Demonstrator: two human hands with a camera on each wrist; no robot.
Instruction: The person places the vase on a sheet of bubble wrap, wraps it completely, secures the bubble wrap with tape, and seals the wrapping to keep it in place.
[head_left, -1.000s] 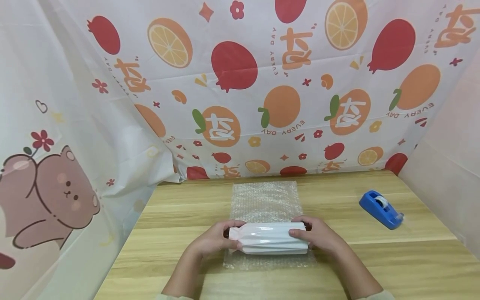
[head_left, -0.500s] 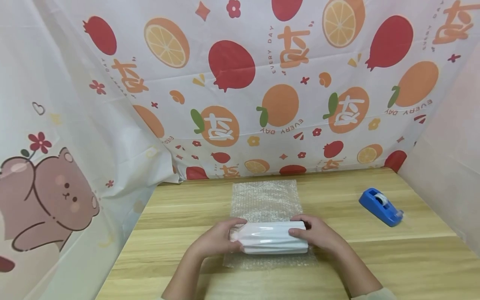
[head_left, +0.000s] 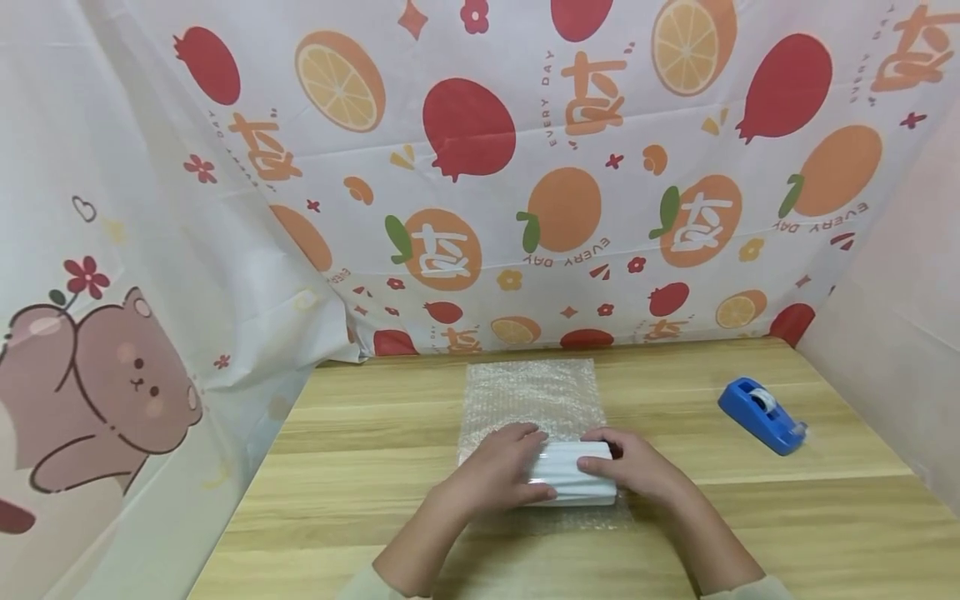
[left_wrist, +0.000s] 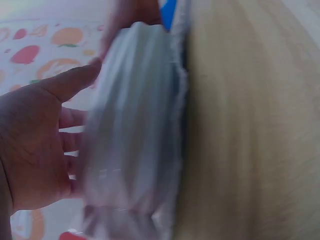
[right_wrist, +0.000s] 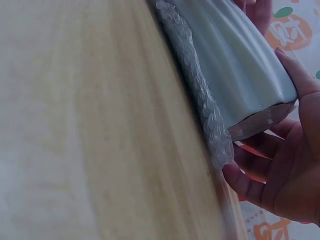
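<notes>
A glossy white ribbed vase (head_left: 576,473), pinkish toward its narrow end, lies on its side on a sheet of bubble wrap (head_left: 532,400). My left hand (head_left: 501,471) is over the vase's middle, hiding its neck in the head view; the thumb and fingers look fairly straight, with the fingers on the far side in the left wrist view. At the base end, my right hand (head_left: 637,468) holds the vase, its thumb on the side and its fingers bent around the base. In the right wrist view, a rolled-looking edge of bubble wrap (right_wrist: 200,90) runs along under the vase (right_wrist: 240,65).
A blue tape dispenser (head_left: 762,415) with a roll of clear tape stands on the wooden table (head_left: 360,442), to the right. Fruit-printed cloth (head_left: 562,208) hangs behind the table, and a bear-printed cloth (head_left: 135,392) hangs at the left.
My left hand has slid right from the vase's neck to its middle. The right hand, vase and bubble wrap have stayed nearly in place.
</notes>
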